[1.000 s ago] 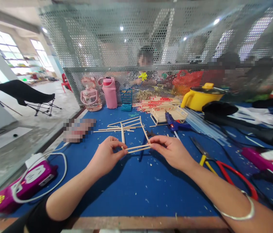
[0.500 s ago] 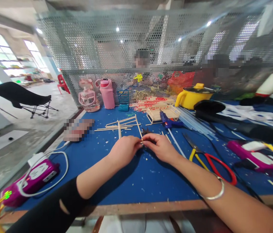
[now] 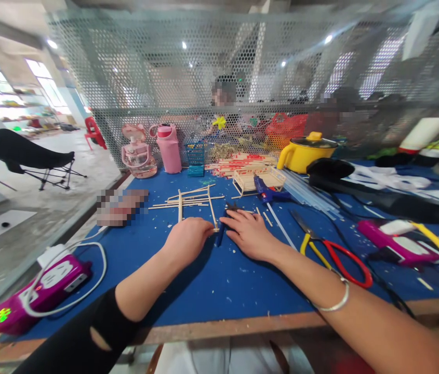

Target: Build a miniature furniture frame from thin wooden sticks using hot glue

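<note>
My left hand (image 3: 188, 240) is closed, thumb and fingers pinching the near corner of a frame of thin wooden sticks (image 3: 212, 209). The frame lies on the blue tabletop, its far part crossing several loose sticks (image 3: 160, 205). Just right of that corner, my right hand (image 3: 249, 234) is spread low over the table with fingers stretched out. Under and beside its fingertips lies a small tool with a dark blue handle (image 3: 220, 235) and a dark head (image 3: 233, 206), partly covered by the hand. Whether the fingers grip the tool does not show.
A blue glue gun (image 3: 268, 194) rests by a small stick tray (image 3: 242, 183). Red-and-yellow-handled scissors (image 3: 346, 262) lie beside my right forearm. Farther back stand a yellow pot (image 3: 305, 156) and a pink bottle (image 3: 169, 150). A purple power strip (image 3: 48, 291) sits at left.
My right hand has let go of the frame's near corner and spread over the blue-handled tool. The left hand still pinches the frame. The whole view has shifted slightly.
</note>
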### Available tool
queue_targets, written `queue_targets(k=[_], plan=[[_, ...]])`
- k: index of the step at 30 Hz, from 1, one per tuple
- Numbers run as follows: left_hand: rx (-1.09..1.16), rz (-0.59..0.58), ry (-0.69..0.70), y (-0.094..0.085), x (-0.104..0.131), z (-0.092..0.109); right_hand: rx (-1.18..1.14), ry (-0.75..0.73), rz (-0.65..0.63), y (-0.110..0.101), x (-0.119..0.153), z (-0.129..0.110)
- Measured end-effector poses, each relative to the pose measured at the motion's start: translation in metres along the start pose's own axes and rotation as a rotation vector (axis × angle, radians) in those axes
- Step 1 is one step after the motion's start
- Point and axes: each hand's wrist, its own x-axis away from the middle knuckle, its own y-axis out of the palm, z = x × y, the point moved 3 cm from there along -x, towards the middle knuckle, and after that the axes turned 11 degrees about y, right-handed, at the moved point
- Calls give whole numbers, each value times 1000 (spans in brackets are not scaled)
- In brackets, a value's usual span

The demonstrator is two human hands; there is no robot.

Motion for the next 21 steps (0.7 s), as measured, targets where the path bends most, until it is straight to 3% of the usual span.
queue_targets(k=[3, 10, 15, 18, 21], plan=[[-15, -19, 2, 0, 1, 0, 157, 52, -25, -2, -2, 1], [-46, 11, 7, 0, 0, 2, 125, 64, -23, -12, -8, 11], [-81, 30, 11, -5, 0, 3, 56, 53, 160, -52, 17, 12], [-18, 87, 40, -12, 3, 4, 148, 279, 127, -78, 50, 40], [82, 212, 58, -23, 9, 7, 413, 523, 5, -85, 84, 85]])
